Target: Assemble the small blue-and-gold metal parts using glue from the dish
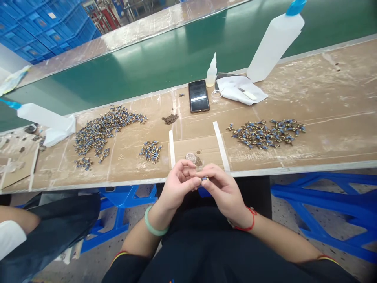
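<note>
My left hand [180,181] and my right hand [220,188] meet at the table's front edge, fingertips pinched together. Between them shows a small blue-and-brass metal part [204,178], gripped by my right thumb and fingers. My left thumb tip touches its other side; whether the left fingers hold a second piece is hidden. Just beyond my fingers sits a small round clear dish [191,158] beside some tiny brown pieces [199,161]. To the left lies a small heap of similar blue-and-brass parts [151,151]; another pile of parts [266,133] lies to the right.
A large pile of parts [103,127] spreads at the left, near a small brown heap [170,119]. Farther back are a phone [198,96], a small dropper bottle [211,70], a white cloth [240,89] and a tall white bottle [275,45]. Another person's arm [17,220] is at left.
</note>
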A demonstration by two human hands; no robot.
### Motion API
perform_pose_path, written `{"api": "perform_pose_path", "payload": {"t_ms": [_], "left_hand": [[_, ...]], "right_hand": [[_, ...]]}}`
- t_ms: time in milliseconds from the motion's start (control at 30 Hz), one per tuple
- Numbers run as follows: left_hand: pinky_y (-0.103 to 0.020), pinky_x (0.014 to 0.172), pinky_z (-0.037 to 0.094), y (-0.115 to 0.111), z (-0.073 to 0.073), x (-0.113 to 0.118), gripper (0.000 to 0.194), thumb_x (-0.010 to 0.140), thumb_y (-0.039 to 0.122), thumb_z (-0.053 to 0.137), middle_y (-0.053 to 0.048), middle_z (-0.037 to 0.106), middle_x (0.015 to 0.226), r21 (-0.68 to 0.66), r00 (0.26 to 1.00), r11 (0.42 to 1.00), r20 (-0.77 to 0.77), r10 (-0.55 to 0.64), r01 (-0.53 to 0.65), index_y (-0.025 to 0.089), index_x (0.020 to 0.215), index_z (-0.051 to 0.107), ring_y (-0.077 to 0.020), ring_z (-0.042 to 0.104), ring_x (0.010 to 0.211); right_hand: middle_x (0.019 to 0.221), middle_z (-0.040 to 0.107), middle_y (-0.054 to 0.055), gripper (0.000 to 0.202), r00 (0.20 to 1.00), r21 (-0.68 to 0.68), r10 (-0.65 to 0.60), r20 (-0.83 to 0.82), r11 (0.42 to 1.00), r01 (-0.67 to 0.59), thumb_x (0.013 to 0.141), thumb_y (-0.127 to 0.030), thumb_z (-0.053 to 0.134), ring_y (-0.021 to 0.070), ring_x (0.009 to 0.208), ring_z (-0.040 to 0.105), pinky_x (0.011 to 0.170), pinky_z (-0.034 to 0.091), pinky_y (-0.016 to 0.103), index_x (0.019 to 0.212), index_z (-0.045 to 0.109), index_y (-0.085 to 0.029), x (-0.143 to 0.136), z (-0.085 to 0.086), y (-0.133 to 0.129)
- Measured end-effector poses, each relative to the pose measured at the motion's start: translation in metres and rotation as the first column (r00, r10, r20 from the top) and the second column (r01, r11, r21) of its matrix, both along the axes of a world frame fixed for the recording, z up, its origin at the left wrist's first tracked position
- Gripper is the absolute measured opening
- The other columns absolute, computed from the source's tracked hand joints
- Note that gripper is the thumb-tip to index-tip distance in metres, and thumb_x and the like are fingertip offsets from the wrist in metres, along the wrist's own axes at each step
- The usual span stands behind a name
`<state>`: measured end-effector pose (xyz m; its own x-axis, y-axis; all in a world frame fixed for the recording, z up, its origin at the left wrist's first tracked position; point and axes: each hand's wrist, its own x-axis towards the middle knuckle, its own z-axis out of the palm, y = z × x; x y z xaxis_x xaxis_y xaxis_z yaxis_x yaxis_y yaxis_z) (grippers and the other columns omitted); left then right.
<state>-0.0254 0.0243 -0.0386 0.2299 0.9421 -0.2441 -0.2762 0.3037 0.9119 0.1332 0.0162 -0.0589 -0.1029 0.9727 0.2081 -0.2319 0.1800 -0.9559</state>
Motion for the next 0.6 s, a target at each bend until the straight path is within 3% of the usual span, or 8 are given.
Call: {"api": "perform_pose_path", "payload": {"t_ms": [133, 233, 267, 333, 400, 500, 600], "left_hand": [[-0.030, 0.062, 0.056, 0.022, 0.005, -0.008, 0.040, 0.080, 0.051, 0.090, -0.001, 0.071, 0.073, 0.236, 0.976, 0.971, -0.218, 0.028, 0.025, 0.023, 0.100, 0.070, -0.0162, 0.067, 0.064], [-0.037, 0.073, 0.061, 0.080, 0.008, -0.030, 0.021, 0.088, 0.045, 0.081, -0.005, 0.075, 0.082, 0.450, 0.853, 0.892, -0.483, 0.198, 0.048, 0.025, 0.094, 0.075, -0.0222, 0.071, 0.079], [-0.040, 0.078, 0.061, 0.108, 0.009, -0.039, 0.016, 0.090, 0.040, 0.077, -0.006, 0.076, 0.085, 0.500, 0.769, 0.864, -0.577, 0.275, 0.066, 0.024, 0.092, 0.077, -0.0238, 0.072, 0.084], [-0.046, 0.089, 0.060, 0.167, 0.008, -0.057, 0.010, 0.090, 0.028, 0.071, -0.009, 0.078, 0.091, 0.547, 0.529, 0.832, -0.736, 0.423, 0.095, 0.021, 0.086, 0.077, -0.0265, 0.072, 0.090], [-0.050, 0.097, 0.057, 0.218, 0.005, -0.070, 0.010, 0.084, 0.016, 0.069, -0.011, 0.078, 0.091, 0.502, 0.277, 0.849, -0.850, 0.449, 0.164, 0.020, 0.077, 0.076, -0.0292, 0.072, 0.093], [-0.053, 0.102, 0.054, 0.258, 0.001, -0.076, 0.017, 0.075, 0.008, 0.068, -0.012, 0.078, 0.083, 0.460, 0.205, 0.859, -0.884, 0.420, 0.226, 0.020, 0.064, 0.072, -0.0326, 0.071, 0.096], [-0.053, 0.100, 0.054, 0.263, -0.003, -0.070, 0.022, 0.072, 0.004, 0.066, -0.011, 0.074, 0.071, 0.434, 0.260, 0.855, -0.893, 0.367, 0.285, 0.020, 0.057, 0.069, -0.0324, 0.070, 0.091]], "right_hand": [[0.092, 0.073, 0.006, 0.016, 0.993, -0.025, -0.119, 0.005, 0.993, 0.119, 0.099, -0.042, 0.073, 0.0200, 0.079, 0.068, 0.070, 0.059, 0.035, 0.101, 0.083, -0.029, 0.004, -0.003, 0.004], [0.094, 0.075, 0.006, 0.019, 0.983, -0.008, -0.183, 0.015, 0.983, 0.183, 0.100, -0.046, 0.073, 0.0213, 0.082, 0.069, 0.073, 0.059, 0.036, 0.101, 0.083, -0.030, 0.009, -0.003, 0.009], [0.093, 0.075, 0.006, 0.020, 0.982, -0.002, -0.190, 0.014, 0.982, 0.190, 0.100, -0.047, 0.073, 0.0215, 0.082, 0.069, 0.073, 0.060, 0.037, 0.101, 0.083, -0.030, 0.011, -0.003, 0.011], [0.092, 0.076, 0.005, 0.019, 0.982, 0.007, -0.190, 0.005, 0.982, 0.190, 0.099, -0.047, 0.074, 0.0211, 0.081, 0.070, 0.072, 0.059, 0.035, 0.100, 0.083, -0.030, 0.012, -0.003, 0.012], [0.091, 0.076, 0.005, 0.016, 0.983, 0.017, -0.184, 0.003, 0.983, 0.184, 0.100, -0.044, 0.074, 0.0201, 0.080, 0.070, 0.070, 0.058, 0.033, 0.100, 0.083, -0.031, 0.013, -0.002, 0.012], [0.090, 0.076, 0.003, 0.013, 0.983, 0.024, -0.182, 0.016, 0.983, 0.182, 0.100, -0.041, 0.074, 0.0197, 0.079, 0.070, 0.068, 0.058, 0.032, 0.100, 0.084, -0.033, 0.014, -0.001, 0.013], [0.089, 0.077, 0.002, 0.010, 0.981, 0.025, -0.191, 0.036, 0.981, 0.190, 0.099, -0.041, 0.074, 0.0206, 0.080, 0.071, 0.066, 0.058, 0.033, 0.101, 0.084, -0.037, 0.018, 0.000, 0.016]]}}
